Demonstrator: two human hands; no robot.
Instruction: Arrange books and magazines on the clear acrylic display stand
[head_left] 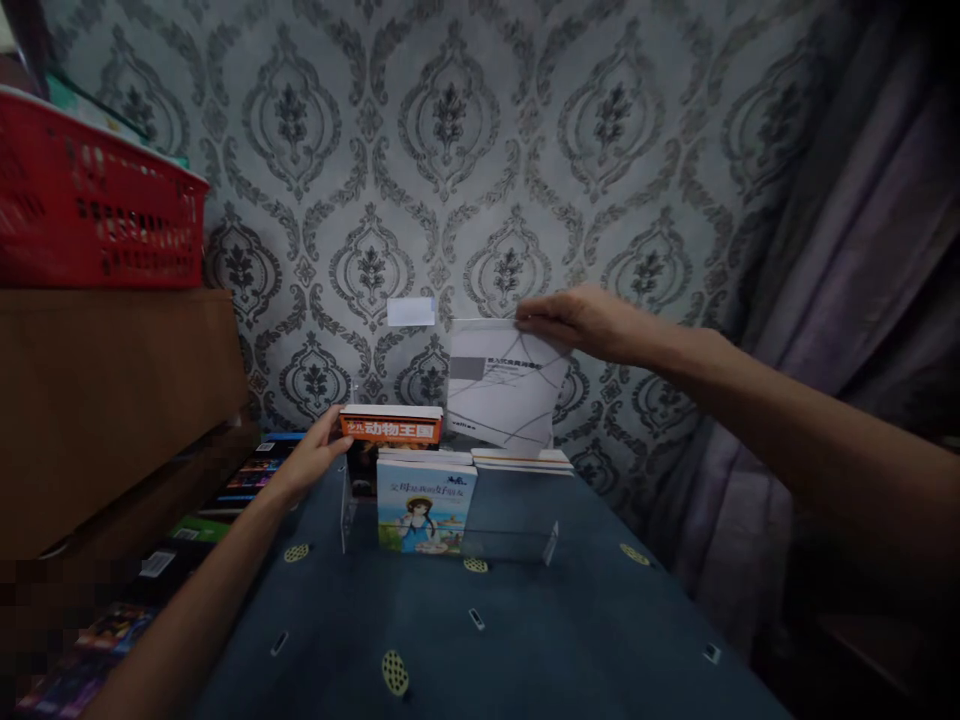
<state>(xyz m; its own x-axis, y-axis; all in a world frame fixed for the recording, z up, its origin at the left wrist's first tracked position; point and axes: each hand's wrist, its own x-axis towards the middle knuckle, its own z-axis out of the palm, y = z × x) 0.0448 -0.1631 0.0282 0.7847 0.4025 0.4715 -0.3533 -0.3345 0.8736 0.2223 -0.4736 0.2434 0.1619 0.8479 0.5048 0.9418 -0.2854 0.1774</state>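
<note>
Here, holding up a white booklet with the right hand, pinching it tight near the top right corner. Shows thin grey lines, a grey box and some dark writing on its front. Hanging in front of the wall with the grey swirly pattern, right by the tops of some thin books with pale edges. Hard to tell from here, touching them or just above.

Lower down and to the left, grasping an orange and black book with the left hand, thumb on the front and fingers round the side edge. Standing up in a clear stand, with big white writing across the orange top. Just in front of it and a bit to the right, standing up too, a light blue book with a drawn figure in a hat. Right next to that, the thin books with pale edges.

All on a dark blue tabletop with yellow spotty ovals and little pale shapes. Over on the left, low down, more books with black, green and bright covers. Higher up there, a brown cabinet with a red basket on top. Over on the right, a purple-grey curtain in long folds.
</note>
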